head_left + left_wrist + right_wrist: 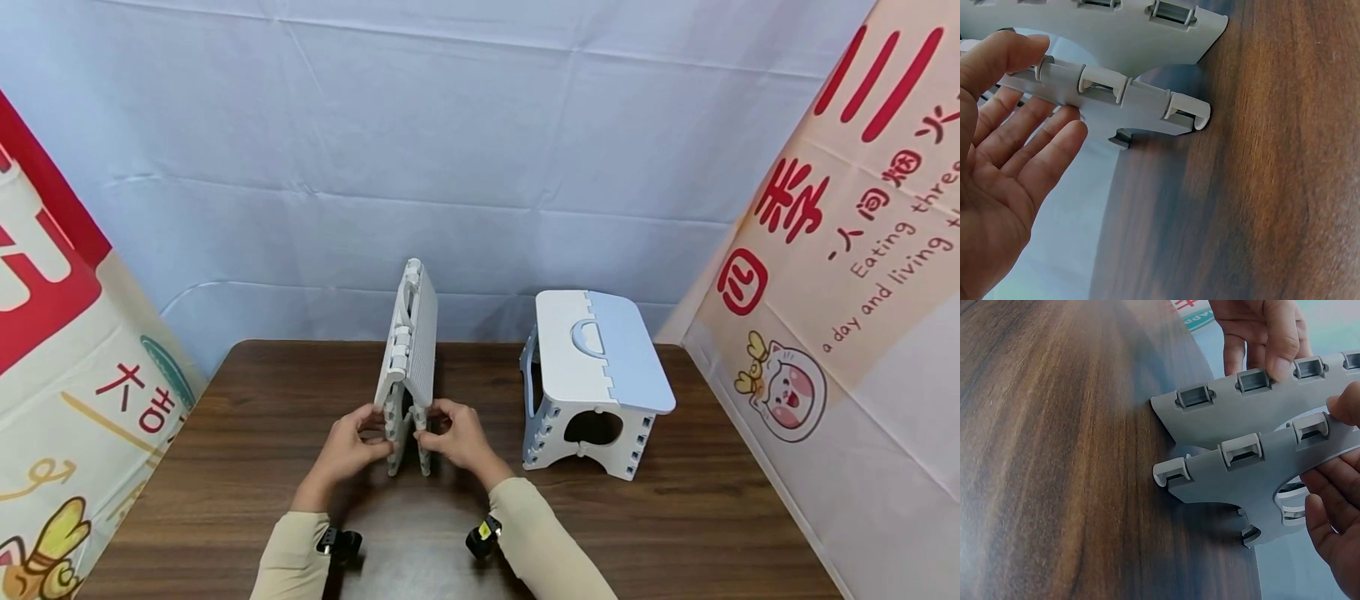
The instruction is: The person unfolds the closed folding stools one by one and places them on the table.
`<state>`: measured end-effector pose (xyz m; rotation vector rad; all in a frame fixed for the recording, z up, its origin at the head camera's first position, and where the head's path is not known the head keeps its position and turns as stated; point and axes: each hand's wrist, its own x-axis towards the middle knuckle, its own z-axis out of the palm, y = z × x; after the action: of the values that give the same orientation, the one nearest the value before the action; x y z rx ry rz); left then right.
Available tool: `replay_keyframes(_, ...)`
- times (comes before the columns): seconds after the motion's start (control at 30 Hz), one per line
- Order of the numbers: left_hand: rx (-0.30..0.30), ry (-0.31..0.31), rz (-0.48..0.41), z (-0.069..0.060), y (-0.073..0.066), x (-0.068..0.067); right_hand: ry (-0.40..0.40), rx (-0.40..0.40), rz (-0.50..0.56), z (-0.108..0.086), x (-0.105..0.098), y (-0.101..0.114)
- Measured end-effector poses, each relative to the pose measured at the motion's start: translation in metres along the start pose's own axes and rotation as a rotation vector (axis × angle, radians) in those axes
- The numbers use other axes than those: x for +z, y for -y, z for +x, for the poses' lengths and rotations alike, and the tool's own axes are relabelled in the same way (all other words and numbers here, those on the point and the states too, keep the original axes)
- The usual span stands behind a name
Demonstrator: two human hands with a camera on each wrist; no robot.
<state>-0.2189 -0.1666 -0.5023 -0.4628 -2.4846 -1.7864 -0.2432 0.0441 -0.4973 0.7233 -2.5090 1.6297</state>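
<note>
A grey-white folding stool [424,333] stands partly folded on the table, its two seat halves hanging steeply from a raised middle ridge. My left hand [351,446] pinches the edge of its left leg panel [1210,419] between thumb and fingers. On the opposite side, my right hand [461,437] pinches the right leg panel [1222,481] in the same way. A narrow gap separates the two panels, and their feet touch the tabletop. In the left wrist view, the thumb of the left hand [1007,150] lies over the panel's hinged edge. Much of the stool's far side is hidden.
An unfolded white and light-blue stool [562,358] with a handle in its top stands to the right. Both stools are on a dark wooden table [247,450]. A pale cloth [420,150] hangs behind, and printed cloths [862,333] hang at the sides.
</note>
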Motion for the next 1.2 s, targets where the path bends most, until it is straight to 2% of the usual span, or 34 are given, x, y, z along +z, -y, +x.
replay_keyframes(0.13, 0.008, -0.011, 0.030, 0.001, 0.010, -0.003, 0.000, 0.000, 0.021, 0.000, -0.001, 0.000)
replay_keyframes(0.33, -0.043, -0.015, 0.033, 0.001, 0.010, -0.007, 0.004, -0.016, 0.013, 0.001, -0.003, 0.000)
replay_keyframes(0.43, -0.056, -0.018, 0.028, 0.000, 0.003, -0.008, 0.002, -0.016, 0.013, 0.000, -0.003, 0.000)
replay_keyframes(0.63, -0.047, -0.015, 0.041, -0.008, -0.025, -0.011, 0.009, -0.020, 0.002, 0.000, -0.005, -0.002)
replay_keyframes(0.77, -0.064, -0.017, 0.050, -0.008, -0.030, -0.011, 0.002, -0.034, -0.019, 0.000, -0.007, -0.004)
replay_keyframes(0.8, -0.066, -0.017, 0.043, -0.008, -0.029, -0.012, 0.002, -0.031, -0.020, 0.000, -0.007, -0.004)
replay_keyframes(0.9, -0.059, -0.026, 0.028, -0.005, -0.012, -0.013, 0.013, -0.012, -0.011, 0.000, -0.009, -0.005)
replay_keyframes(1.03, -0.027, -0.045, 0.061, -0.001, 0.010, -0.013, 0.027, 0.015, -0.014, 0.001, -0.012, -0.006)
replay_keyframes(1.13, -0.031, -0.041, 0.097, -0.001, 0.008, -0.014, 0.033, 0.008, -0.019, 0.002, -0.014, -0.006)
replay_keyframes(1.2, -0.040, -0.028, 0.097, -0.002, 0.001, -0.014, 0.036, 0.002, -0.014, 0.002, -0.015, -0.006)
